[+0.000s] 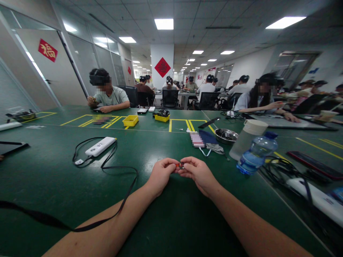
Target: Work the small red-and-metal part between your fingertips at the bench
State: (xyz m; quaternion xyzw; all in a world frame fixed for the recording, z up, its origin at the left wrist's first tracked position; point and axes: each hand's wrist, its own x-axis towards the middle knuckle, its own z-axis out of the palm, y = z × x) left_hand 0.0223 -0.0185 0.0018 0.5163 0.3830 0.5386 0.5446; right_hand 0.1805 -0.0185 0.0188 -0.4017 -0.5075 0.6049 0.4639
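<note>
Just above the green tabletop (150, 142), my two hands meet at the fingertips in the middle of the view. My left hand (162, 175) pinches a small orange-red piece (177, 165) between thumb and forefinger. Right against it, a small dark piece (182, 165) is pinched by my right hand (198, 175). Both pieces are mostly covered by fingers and too small for me to tell their kind, or whether they are joined.
A white power bank (102, 146) with a black cable lies on the left. To the right stand a water bottle (257, 151), a frosted jug (245, 141) and a metal bowl (226, 135). Yellow trays (130, 120) sit farther back. Other people (111, 96) work across the table.
</note>
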